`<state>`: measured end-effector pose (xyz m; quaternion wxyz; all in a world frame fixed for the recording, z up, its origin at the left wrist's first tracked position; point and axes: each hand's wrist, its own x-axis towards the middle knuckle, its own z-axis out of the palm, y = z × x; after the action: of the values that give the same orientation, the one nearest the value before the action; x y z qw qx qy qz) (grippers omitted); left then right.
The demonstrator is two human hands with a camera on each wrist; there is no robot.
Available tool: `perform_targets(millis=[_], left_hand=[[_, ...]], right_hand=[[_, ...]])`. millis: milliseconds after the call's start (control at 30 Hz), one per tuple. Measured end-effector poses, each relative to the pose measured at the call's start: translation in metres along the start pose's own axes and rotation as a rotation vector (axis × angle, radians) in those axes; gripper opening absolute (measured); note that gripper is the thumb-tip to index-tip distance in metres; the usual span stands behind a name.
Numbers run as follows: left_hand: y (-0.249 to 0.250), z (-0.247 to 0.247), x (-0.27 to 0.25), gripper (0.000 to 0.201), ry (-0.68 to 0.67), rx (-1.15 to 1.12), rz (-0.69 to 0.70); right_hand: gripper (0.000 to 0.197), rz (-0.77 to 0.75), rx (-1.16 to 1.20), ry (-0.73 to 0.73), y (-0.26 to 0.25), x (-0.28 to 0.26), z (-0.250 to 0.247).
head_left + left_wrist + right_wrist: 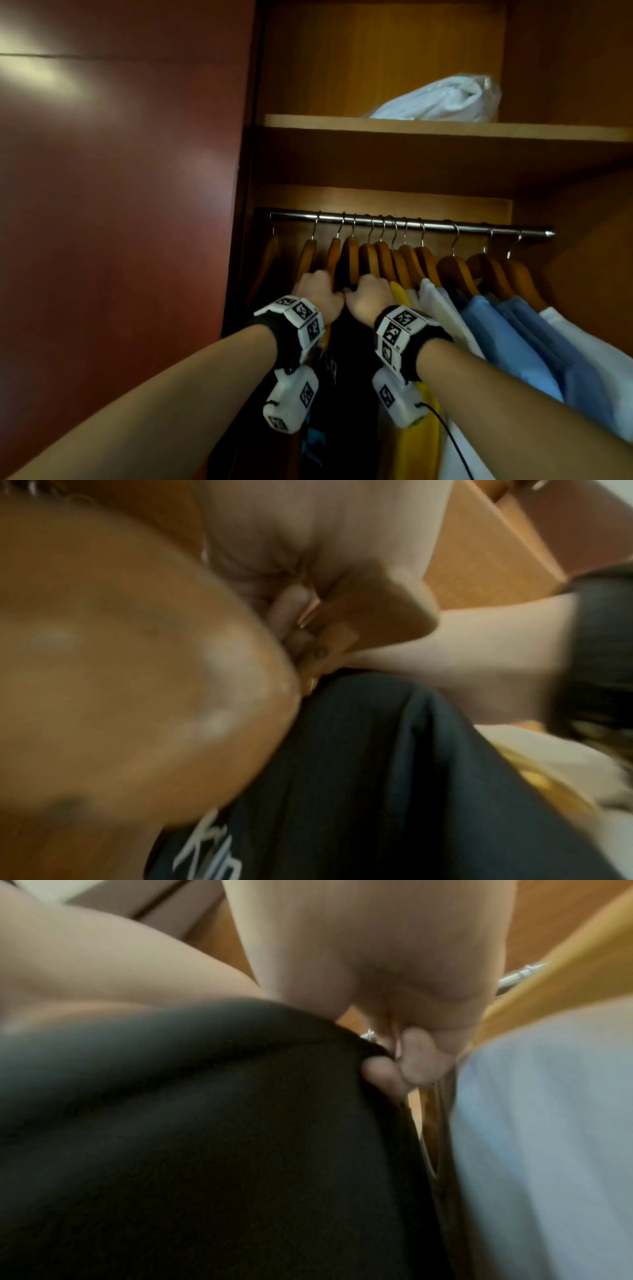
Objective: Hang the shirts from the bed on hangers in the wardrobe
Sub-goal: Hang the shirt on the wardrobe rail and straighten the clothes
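Both wrists up close: my left hand (320,291) and right hand (370,296) curl round the black shirt (346,359) at its hanger (350,255) on the rail (411,224). Risk, I judge: collar slipping off, neighbours crowding

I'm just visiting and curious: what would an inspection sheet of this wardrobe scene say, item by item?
Surface: metal rail crowded with wooden hangers; shelf above.
Job's things: black shirt with pale lettering hangs below both hands; yellow, white and blue shirts hang to its right.
Clutter: white plastic-wrapped bundle on the shelf.
Grippers: left hand and right hand side by side, fingers curled at the black shirt's shoulders.
Cables: thin black cable from the right wrist unit.
Surroundings: reddish wardrobe door at left.
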<state>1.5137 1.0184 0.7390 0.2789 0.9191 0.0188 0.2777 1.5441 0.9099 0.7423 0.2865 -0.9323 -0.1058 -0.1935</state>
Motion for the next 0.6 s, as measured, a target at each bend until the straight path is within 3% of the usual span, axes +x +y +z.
perform_targets(millis=[200,333,467,533,600], left_hand=[[0.008,-0.006,-0.012,0.036,0.112,-0.066,-0.006],[0.016,-0.008,-0.05,0.047,0.084,-0.097,0.142],[0.019,-0.018,-0.102,0.049,0.098,-0.192,0.176],[0.012,-0.025,-0.127,0.047,0.077,-0.244,0.2],[-0.001,-0.029,-0.152,0.04,0.045,-0.264,0.286]], right_hand=[[0.035,-0.071,0.132,0.088,0.006,-0.03,-0.02],[0.044,0.012,0.256,0.024,-0.006,-0.064,-0.041],[0.051,0.066,0.312,-0.046,-0.031,-0.095,-0.044],[0.045,0.1,0.404,-0.041,-0.039,-0.106,-0.039],[0.025,0.174,0.564,-0.03,-0.046,-0.123,-0.035]])
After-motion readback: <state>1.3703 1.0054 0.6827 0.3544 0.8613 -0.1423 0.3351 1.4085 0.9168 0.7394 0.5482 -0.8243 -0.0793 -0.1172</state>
